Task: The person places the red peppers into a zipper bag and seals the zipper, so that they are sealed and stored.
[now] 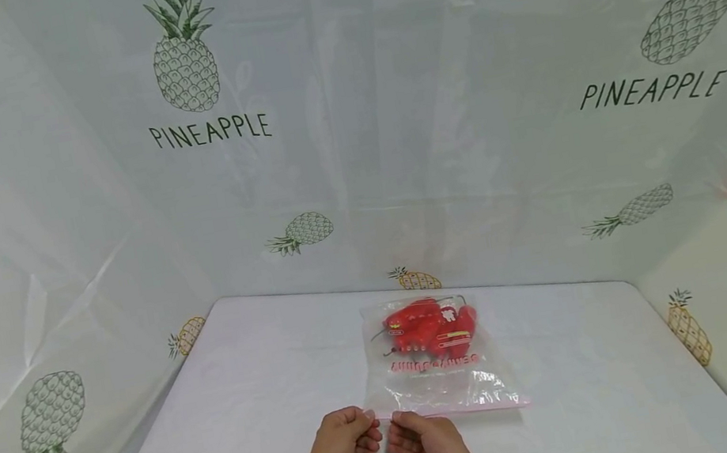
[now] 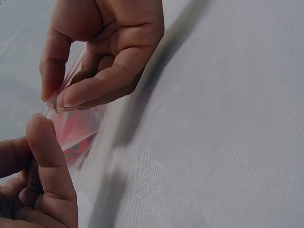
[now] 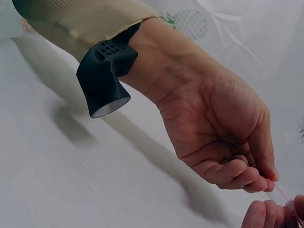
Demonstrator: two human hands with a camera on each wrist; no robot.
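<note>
A clear zip bag with red print and a pink zip edge lies on the white table, its zip side towards me. Inside are several red peppers with thin dark stems, gathered at the bag's far end. My left hand pinches the left end of the zip edge between thumb and index finger. Just to its right, my right hand pinches the same edge, a small gap apart. The left wrist view shows the right hand above the left hand's fingers, with the blurred bag behind.
The white tabletop stretches to both sides of the bag. A pale curtain printed with pineapples hangs behind the table and along its sides. A dark wrist camera sits on the left wrist.
</note>
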